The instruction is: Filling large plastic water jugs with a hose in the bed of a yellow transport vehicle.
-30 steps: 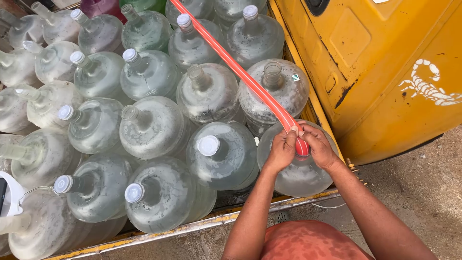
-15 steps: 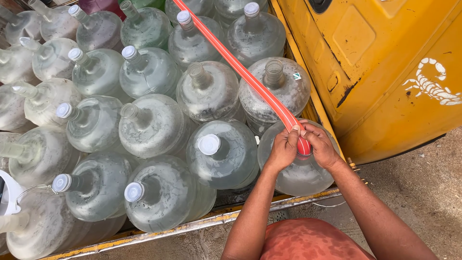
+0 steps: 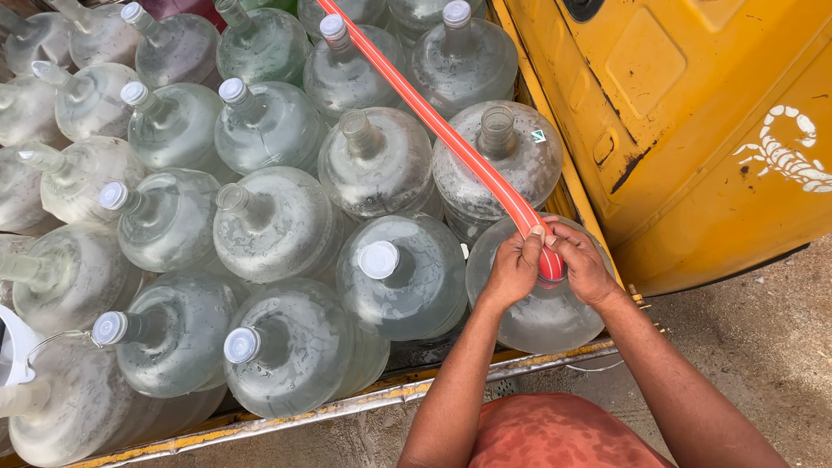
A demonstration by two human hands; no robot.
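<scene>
Head view: both hands meet over the jug [image 3: 542, 303] at the near right corner of the truck bed [image 3: 347, 403], close by the yellow cab wall [image 3: 693, 156]. The left hand [image 3: 513, 267] is clamped on the end of the red hose [image 3: 451, 139], fingers curled round it from the left. The right hand [image 3: 582, 264] closes on the same end from the right, thumb laid along the hose. The two hands touch, or nearly so, with the hose end pinched between them right above the jug's neck, which they hide; whether the hose tip is inside the neck cannot be told.

The hose's long axis runs from the hands up and to the left, slanting across an open jug [image 3: 497, 165] towards the far edge of the bed, where it leaves the picture. Its free end points down into the hands, so neither hand is nearer than the other.

A capped jug [image 3: 401, 276] stands just to the left of the left hand. More jugs, some capped and some open, fill the rest of the bed.
</scene>
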